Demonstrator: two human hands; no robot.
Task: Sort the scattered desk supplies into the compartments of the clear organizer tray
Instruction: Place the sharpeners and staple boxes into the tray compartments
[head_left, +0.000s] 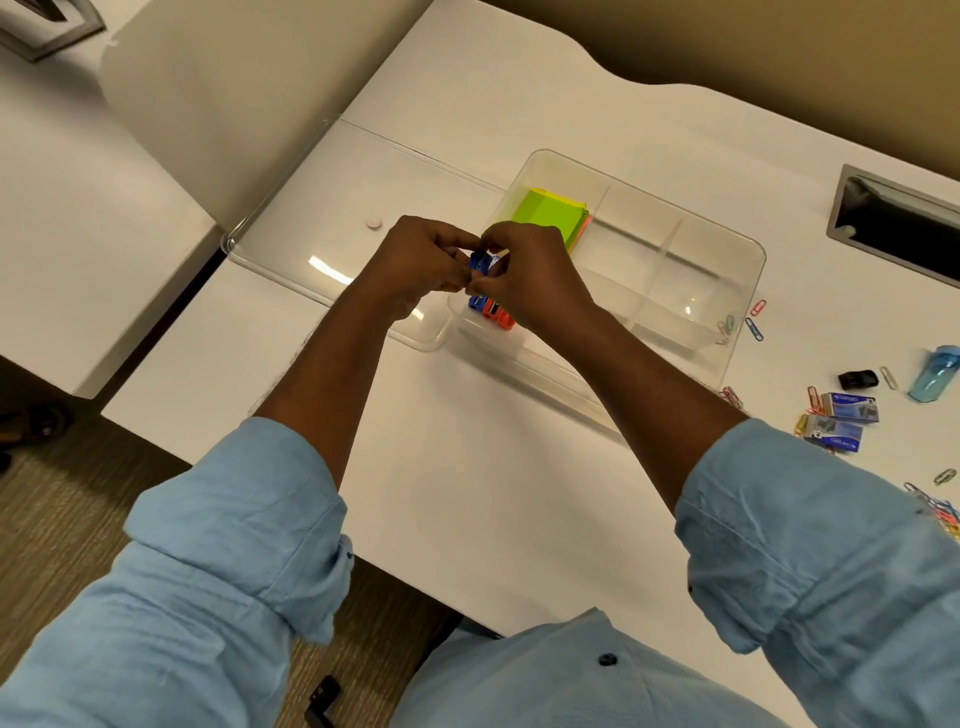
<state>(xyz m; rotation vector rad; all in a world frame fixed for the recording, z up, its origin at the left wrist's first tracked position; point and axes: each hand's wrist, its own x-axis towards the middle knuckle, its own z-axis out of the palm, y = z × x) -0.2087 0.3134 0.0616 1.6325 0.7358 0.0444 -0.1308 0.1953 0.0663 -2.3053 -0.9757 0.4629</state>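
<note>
We see both hands meeting above the near left corner of the clear organizer tray, which lies on the white desk; the left hand and the right hand have their fingers curled in a narrow pinch on one small blue item, held between them just above the tray; we cannot tell exactly what kind of supply it is; directly below the hands, in the tray's near left compartment, lie a few more small blue and orange pieces, touching one another; the far left compartment holds a stack of green sticky notes with yellow and pink edges showing under it; to the left of the tray, touching its corner, lies a clear lid with a small white round piece on it; coloured paper clips lie just beside the tray's right wall, and a few more show through that wall, though we cannot tell whether they are inside; near right of the tray lie two blue staple boxes, side by side, with a black binder clip and a translucent blue container just beyond them; a further heap of paper clips lies by the right sleeve; a dark cable slot is set into the desk at far right.
</note>
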